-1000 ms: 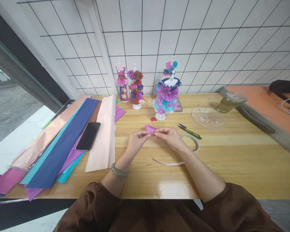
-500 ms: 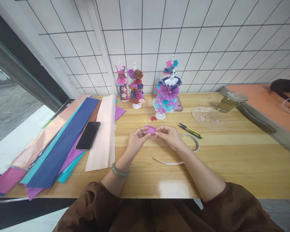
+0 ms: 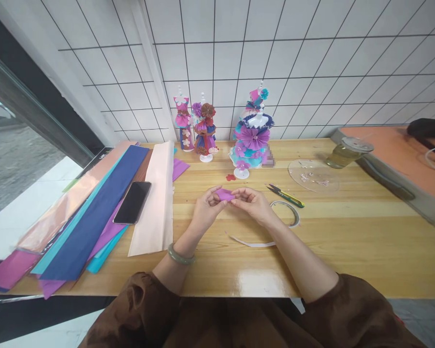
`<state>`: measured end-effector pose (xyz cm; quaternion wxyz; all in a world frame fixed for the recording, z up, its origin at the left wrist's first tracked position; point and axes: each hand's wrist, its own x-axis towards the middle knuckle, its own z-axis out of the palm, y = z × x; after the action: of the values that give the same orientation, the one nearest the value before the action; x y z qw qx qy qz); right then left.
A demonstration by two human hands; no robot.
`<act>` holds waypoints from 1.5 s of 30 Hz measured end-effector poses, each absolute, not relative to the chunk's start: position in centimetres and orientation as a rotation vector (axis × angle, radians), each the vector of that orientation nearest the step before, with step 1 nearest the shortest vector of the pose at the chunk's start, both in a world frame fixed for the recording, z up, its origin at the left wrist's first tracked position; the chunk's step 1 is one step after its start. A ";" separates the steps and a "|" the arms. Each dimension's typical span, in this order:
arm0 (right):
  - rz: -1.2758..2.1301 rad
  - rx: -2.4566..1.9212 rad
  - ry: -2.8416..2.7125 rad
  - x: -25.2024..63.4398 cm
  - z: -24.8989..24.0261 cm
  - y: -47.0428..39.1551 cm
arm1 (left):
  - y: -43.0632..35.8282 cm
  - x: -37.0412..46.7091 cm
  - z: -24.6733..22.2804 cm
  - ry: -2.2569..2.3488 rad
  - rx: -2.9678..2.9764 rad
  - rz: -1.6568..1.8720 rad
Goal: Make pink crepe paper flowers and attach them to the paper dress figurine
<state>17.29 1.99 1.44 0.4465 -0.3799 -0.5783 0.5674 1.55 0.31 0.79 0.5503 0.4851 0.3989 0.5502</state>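
A small piece of purple paper [image 3: 224, 195] is held between both hands above the middle of the wooden table. My left hand [image 3: 207, 205] pinches its left side, and a green bangle [image 3: 180, 255] circles that wrist. On the right side, my right hand [image 3: 252, 203] grips the paper with thumb and fingertips. Just beyond the hands lies a red paper flower [image 3: 231, 177]. Beside my right hand are a roll of tape [image 3: 296, 218] with a loose strip [image 3: 255, 244] and yellow-green thread snips [image 3: 286, 195].
Small forms dressed in colored paper [image 3: 253, 140] stand along the tiled wall. Stacked paper sheets [image 3: 94, 217] and a phone [image 3: 132, 203] lie left. A clear plate [image 3: 313, 176] with small beads and a lidded cup [image 3: 348, 152] are at the back right.
The purple paper has shifted slightly left and turned between my fingers, showing a flatter, wider shape. Both hands keep nearly the same place.
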 end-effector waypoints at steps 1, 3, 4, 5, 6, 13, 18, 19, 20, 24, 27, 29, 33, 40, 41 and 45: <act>1.385 -0.944 -1.460 17.3 1.4 2.0 | 0.3 1.5 0.9 0.951 1.153 1.303; 1.339 -0.958 -1.512 17.3 1.4 2.0 | 0.2 1.6 1.0 0.958 1.171 1.301; 1.319 -0.969 -1.533 17.3 1.4 2.0 | 0.2 1.6 1.1 0.959 1.182 1.299; 1.301 -0.983 -1.551 17.3 1.4 2.0 | 0.2 1.7 1.1 0.962 1.193 1.299; 1.284 -0.999 -1.566 17.4 1.4 2.0 | 0.1 1.7 1.2 0.966 1.203 1.300; 1.249 -1.047 -1.597 17.5 1.1 2.2 | 0.0 1.9 0.8 0.972 1.280 1.309; 1.254 -1.060 -1.606 17.5 0.9 2.2 | 0.0 1.8 0.7 0.981 1.323 1.304; 1.250 -1.061 -1.608 17.5 0.9 2.2 | 0.0 1.8 0.7 0.977 1.324 1.303; 1.239 -1.061 -1.612 17.5 0.9 2.2 | 0.0 1.8 0.7 0.975 1.324 1.302; 1.155 -1.061 -1.643 17.5 1.2 2.0 | 0.1 1.7 0.4 0.984 1.332 1.310; 1.119 -1.066 -1.652 17.5 1.3 2.0 | 0.1 1.6 0.3 0.997 1.335 1.312; 1.154 -1.062 -1.650 17.5 1.3 2.0 | 0.2 1.6 0.3 1.008 1.330 1.307; 1.236 -1.046 -1.647 17.6 1.1 2.1 | 0.2 1.6 0.4 1.007 1.352 1.279; 1.131 -1.076 -1.665 17.6 1.3 2.0 | 0.0 1.4 0.7 1.062 1.398 1.279; 1.116 -1.074 -1.671 17.6 1.4 2.0 | -0.1 1.4 0.8 1.084 1.416 1.278; 1.081 -1.073 -1.695 17.6 1.5 1.8 | -0.1 1.3 0.8 1.150 1.488 1.277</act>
<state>17.58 1.84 1.53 0.4179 -0.4277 -0.6758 0.4310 1.26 -0.14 0.82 0.4207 0.5936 0.4591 0.5098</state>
